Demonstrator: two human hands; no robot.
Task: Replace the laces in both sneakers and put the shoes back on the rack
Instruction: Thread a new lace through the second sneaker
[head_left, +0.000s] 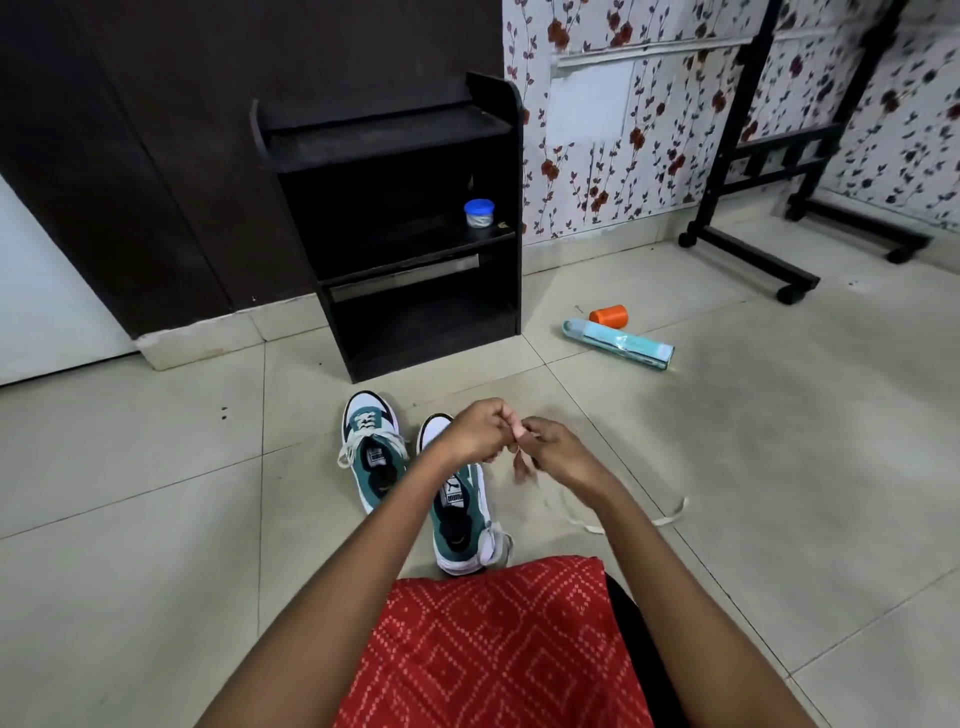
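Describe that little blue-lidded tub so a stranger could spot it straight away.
Find the black shoe rack straight ahead. On its middle shelf, near the right end, stands a small clear tub. Its blue lid marks it out; the orange spool and teal packet lie on the floor instead.

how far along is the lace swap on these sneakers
Early. Done: one loose lace lies on the floor. In hand: left hand and right hand pinch a blurred pinkish strip. Left: the far sneaker wears pale laces, the near sneaker looks unlaced, and the rack holds neither.
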